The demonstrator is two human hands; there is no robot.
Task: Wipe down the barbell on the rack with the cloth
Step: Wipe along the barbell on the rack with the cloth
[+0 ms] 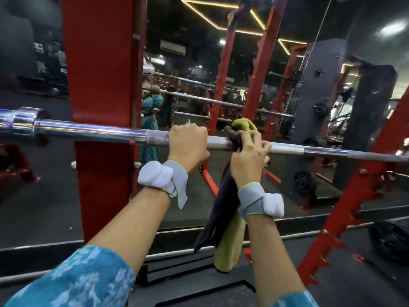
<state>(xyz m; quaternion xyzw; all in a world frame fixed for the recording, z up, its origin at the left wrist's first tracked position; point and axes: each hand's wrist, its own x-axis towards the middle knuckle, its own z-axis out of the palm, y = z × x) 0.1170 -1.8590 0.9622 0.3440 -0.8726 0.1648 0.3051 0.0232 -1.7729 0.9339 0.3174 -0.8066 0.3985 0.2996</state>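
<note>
A chrome barbell (93,130) runs across the head view at chest height, its thicker sleeve at the far left. My left hand (188,144) grips the shaft from above, just right of the red upright. Right beside it my right hand (249,157) holds a green and black cloth (228,238) wrapped round the bar. One end of the cloth bunches above the bar, and the long rest hangs below my wrist. Both wrists wear grey straps with white pads.
A red rack upright (101,85) stands behind the bar at left, and another red toothed post (345,207) slants at right. A wall mirror (199,74) ahead reflects the gym and me. A grey weight machine (318,107) stands at right.
</note>
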